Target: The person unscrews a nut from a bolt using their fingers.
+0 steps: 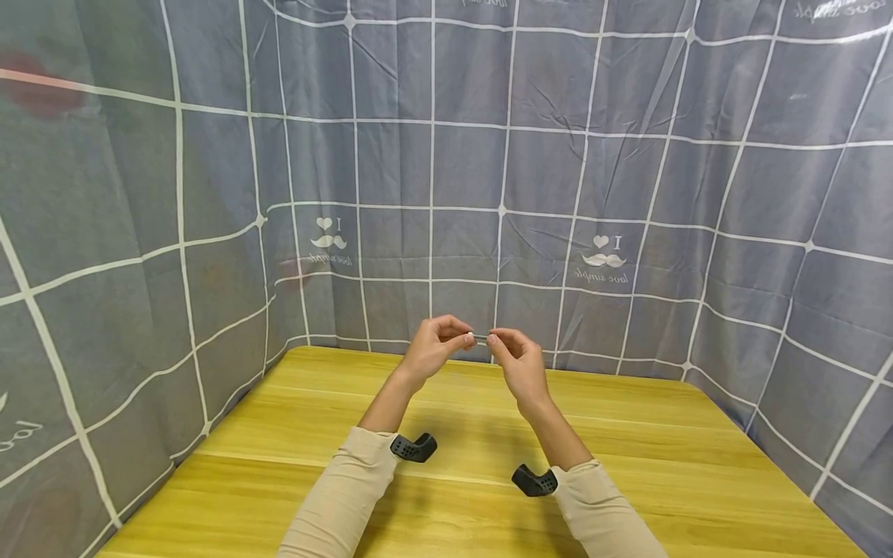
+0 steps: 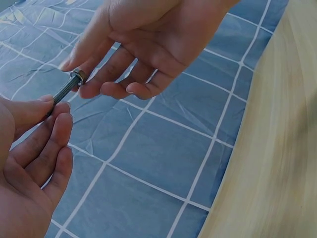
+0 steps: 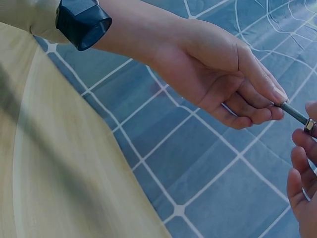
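Both hands meet over the far edge of the table and share one small metal bolt (image 1: 480,337). In the left wrist view the bolt's grey threaded shank (image 2: 63,91) slants between them. My left hand (image 1: 427,353) pinches the shank's end between thumb and forefinger, its other fingers lying below. At the other end sits a shiny hex piece (image 2: 78,75), brass-toned on its faces. My right hand (image 1: 525,370) pinches there with thumb and forefinger, which partly hide that end. The right wrist view shows the same hex piece (image 3: 310,125) beside the right hand's fingertips.
A yellow wood-grain table (image 1: 460,496) lies below the forearms. Grey curtains (image 1: 467,163) with white grid lines hang behind it and at both sides. Black wrist mounts (image 1: 415,447) sit at the cuffs of the beige sleeves (image 1: 342,496).
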{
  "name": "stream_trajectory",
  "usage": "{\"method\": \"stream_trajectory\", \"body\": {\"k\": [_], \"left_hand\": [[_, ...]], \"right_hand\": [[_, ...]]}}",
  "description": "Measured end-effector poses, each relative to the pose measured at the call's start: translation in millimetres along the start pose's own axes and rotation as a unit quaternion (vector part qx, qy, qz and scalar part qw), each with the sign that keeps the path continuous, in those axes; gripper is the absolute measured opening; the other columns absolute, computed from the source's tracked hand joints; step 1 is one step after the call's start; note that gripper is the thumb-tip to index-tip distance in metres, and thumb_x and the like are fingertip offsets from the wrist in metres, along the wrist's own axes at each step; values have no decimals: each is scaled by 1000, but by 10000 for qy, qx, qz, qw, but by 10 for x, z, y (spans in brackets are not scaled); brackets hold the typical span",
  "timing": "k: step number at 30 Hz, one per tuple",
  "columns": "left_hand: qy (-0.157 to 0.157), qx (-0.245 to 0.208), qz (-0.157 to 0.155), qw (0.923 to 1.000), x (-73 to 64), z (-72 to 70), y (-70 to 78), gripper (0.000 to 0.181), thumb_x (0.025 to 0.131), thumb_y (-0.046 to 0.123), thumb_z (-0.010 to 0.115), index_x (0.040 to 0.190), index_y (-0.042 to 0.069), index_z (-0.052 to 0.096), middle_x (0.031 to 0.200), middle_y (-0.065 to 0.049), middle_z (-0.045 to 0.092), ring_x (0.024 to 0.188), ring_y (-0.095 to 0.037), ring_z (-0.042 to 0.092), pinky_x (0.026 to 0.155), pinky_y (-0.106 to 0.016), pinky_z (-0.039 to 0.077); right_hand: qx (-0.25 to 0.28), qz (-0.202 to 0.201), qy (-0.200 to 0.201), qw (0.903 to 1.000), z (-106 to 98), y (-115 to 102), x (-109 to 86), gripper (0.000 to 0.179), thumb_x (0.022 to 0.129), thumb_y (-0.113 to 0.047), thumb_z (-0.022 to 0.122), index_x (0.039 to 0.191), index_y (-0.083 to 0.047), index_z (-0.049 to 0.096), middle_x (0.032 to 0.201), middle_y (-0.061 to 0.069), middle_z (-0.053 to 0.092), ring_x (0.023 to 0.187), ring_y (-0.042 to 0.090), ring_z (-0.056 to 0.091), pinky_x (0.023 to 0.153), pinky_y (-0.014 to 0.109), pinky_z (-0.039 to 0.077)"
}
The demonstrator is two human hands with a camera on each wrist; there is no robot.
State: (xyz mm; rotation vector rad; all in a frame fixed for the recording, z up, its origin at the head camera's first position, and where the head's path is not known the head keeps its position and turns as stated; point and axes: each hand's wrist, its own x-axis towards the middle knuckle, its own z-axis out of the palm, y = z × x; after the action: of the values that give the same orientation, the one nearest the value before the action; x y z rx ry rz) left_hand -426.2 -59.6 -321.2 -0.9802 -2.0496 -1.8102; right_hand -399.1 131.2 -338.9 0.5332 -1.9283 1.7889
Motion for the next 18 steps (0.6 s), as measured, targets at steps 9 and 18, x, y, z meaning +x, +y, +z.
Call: {"method": "stream_trajectory", "body": {"k": [9,18], "left_hand": [[-32,-33,71,10000,-2,-4,3,20,100,4,68,112,-13,68,100,-17,75,90,-24,72,89,-41,58],[-6,-46,30,10000,-5,-9,-7,17,101,4,68,111,-10,69,100,-14,75,93,-30,72,89,-41,58]], "right_hand": [[34,-172,36,9998,4,-5,11,23,100,-4,69,120,7,69,114,19,71,101,24,67,86,36,53],[164,-193,1,9997,18,-29,5,25,100,-2,69,123,7,68,121,16,68,104,21,68,84,28,53]]}}
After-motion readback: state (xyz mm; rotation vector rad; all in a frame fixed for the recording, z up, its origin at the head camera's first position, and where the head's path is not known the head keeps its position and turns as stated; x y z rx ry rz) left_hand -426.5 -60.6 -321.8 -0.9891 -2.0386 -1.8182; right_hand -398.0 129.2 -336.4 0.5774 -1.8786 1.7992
